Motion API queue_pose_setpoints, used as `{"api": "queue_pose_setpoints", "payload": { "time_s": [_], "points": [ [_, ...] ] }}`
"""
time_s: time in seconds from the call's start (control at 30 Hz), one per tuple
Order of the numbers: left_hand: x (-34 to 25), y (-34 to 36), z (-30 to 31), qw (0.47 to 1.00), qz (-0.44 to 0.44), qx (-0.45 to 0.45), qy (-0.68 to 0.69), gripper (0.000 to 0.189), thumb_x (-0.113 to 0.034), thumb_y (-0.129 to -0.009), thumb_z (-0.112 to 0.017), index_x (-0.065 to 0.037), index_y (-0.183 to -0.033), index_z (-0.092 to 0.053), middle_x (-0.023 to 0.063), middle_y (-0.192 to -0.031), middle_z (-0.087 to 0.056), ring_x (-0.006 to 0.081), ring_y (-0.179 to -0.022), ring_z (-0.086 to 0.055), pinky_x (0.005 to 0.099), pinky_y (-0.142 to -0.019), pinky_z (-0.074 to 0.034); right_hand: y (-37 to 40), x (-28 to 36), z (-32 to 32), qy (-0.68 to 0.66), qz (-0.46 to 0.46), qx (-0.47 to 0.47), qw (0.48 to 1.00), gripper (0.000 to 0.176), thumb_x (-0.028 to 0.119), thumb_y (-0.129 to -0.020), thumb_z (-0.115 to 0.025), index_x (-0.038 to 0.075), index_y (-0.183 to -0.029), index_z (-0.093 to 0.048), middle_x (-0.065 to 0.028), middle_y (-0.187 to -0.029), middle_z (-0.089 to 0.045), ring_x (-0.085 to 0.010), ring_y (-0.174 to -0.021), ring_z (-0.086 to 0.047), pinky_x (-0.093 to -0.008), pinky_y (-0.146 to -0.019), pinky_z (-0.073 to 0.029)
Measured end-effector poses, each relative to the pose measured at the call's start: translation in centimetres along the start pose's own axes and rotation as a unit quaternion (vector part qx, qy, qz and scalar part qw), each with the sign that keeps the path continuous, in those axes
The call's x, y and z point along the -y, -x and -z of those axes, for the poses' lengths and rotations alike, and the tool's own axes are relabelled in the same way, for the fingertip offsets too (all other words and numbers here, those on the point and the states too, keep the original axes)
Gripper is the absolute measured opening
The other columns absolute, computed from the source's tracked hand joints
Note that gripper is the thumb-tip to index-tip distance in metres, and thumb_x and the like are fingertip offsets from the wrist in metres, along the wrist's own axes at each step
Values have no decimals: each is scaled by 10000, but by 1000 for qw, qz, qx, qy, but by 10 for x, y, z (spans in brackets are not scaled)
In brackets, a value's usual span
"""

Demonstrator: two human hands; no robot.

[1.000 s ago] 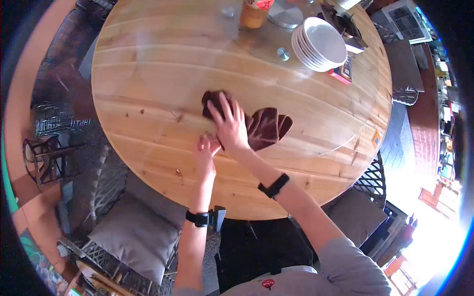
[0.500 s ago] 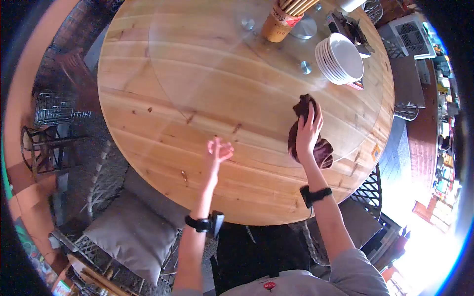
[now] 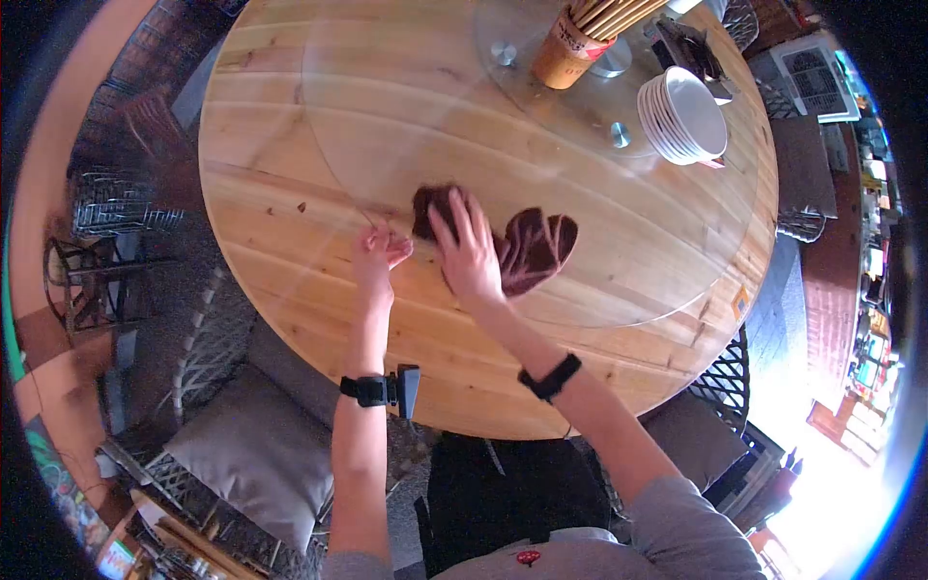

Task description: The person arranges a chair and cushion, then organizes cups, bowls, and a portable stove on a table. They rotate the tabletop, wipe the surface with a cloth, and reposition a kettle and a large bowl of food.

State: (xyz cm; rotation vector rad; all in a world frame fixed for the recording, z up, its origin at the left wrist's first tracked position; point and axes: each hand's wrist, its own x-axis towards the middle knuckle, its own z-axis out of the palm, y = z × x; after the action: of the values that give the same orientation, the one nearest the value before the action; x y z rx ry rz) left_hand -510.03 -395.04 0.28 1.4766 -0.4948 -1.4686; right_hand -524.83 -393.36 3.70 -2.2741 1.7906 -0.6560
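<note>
My right hand (image 3: 469, 253) presses down on a dark brown cloth (image 3: 541, 246), which lies bunched on the glass turntable top. The fingers stretch over the cloth's left part, while a loose fold spreads out to the right of the hand. Just left of it, my left hand (image 3: 380, 253) hovers over or rests by the glass edge; contact cannot be made out. Its fingers are loosely bent and apart, with nothing seen in them. Under both hands is the round wooden table (image 3: 464, 372).
On the glass stand a holder (image 3: 564, 60) full of chopsticks and a stack of white plates (image 3: 691, 116). A dark metal object (image 3: 688, 50) sits behind the plates. Wicker chairs with grey cushions (image 3: 256, 454) surround the table.
My right hand has swept left across the table with the cloth, now close to my left hand. My left hand has shifted a little left and away from me.
</note>
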Motion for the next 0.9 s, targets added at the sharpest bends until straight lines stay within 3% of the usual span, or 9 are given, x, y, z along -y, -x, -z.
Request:
{"api": "queue_pose_setpoints", "payload": {
  "time_s": [0.13,0.27,0.33,0.5,0.67,0.77,0.83,0.87,0.9],
  "points": [
    [16,13,-5,998,-3,2,58,211,-226,-862,-512,-17,-868,-490,79,-684,-573,160,-605,-597,300,-590,-528,58,-6,31,-41,4,81,996,611,75,-623,-587,115,-1212,-432,-172,-1316,-288,-367,-1179,-319,-436,-971,-314],
    [23,40,-20,999,31,13,33,192,-232,-852,-527,-48,-897,-494,91,-748,-596,176,-672,-609,334,-637,-533,67,-79,61,25,-116,-12,993,578,-1,-638,-567,93,-1193,-434,-170,-1270,-336,-356,-1156,-347,-426,-964,-318],
    [33,49,-25,998,49,15,47,229,-252,-854,-523,-27,-885,-492,108,-754,-599,189,-678,-615,323,-647,-532,44,-114,82,41,-132,-77,987,503,21,-729,-549,63,-1210,-409,-172,-1228,-384,-345,-1130,-374,-397,-971,-306],
    [56,80,-46,991,106,22,75,231,-243,-852,-530,-17,-835,-490,112,-751,-595,206,-706,-622,319,-653,-537,-4,-186,70,76,-197,-176,962,450,79,-789,-523,80,-1218,-389,-174,-1243,-361,-350,-1140,-354,-424,-949,-321],
    [79,112,-70,988,115,54,85,302,-288,-843,-537,10,-881,-509,116,-789,-611,211,-761,-625,310,-700,-524,-17,-113,44,11,-126,-127,984,425,64,-744,-548,70,-1160,-459,-173,-1239,-373,-349,-1119,-378,-421,-949,-328],
    [89,135,-92,992,122,13,18,235,-251,-848,-534,-28,-918,-505,113,-826,-599,185,-800,-605,333,-728,-501,-8,-55,16,-23,-85,-85,993,469,116,-734,-574,88,-1185,-448,-181,-1256,-350,-365,-1121,-372,-431,-943,-337],
    [119,148,-91,982,137,69,114,260,-238,-854,-519,-38,-1010,-462,118,-941,-556,179,-892,-560,356,-768,-472,0,-23,9,-34,-61,-54,996,497,130,-723,-589,112,-1198,-445,-182,-1262,-340,-367,-1120,-370,-438,-941,-338],
    [165,148,-80,951,150,136,232,318,-238,-859,-505,-34,-1088,-421,124,-1045,-516,181,-971,-522,371,-800,-452,6,-12,13,-26,-51,-25,998,508,137,-713,-601,128,-1198,-449,-186,-1265,-335,-365,-1127,-365,-439,-942,-340],
    [174,149,-78,945,147,177,235,340,-239,-857,-505,-39,-1115,-409,119,-1065,-512,175,-978,-516,370,-800,-448,12,-8,22,-7,-47,9,999,549,98,-670,-612,156,-1194,-458,-160,-1267,-344,-349,-1138,-363,-425,-943,-348]
  ]
}}
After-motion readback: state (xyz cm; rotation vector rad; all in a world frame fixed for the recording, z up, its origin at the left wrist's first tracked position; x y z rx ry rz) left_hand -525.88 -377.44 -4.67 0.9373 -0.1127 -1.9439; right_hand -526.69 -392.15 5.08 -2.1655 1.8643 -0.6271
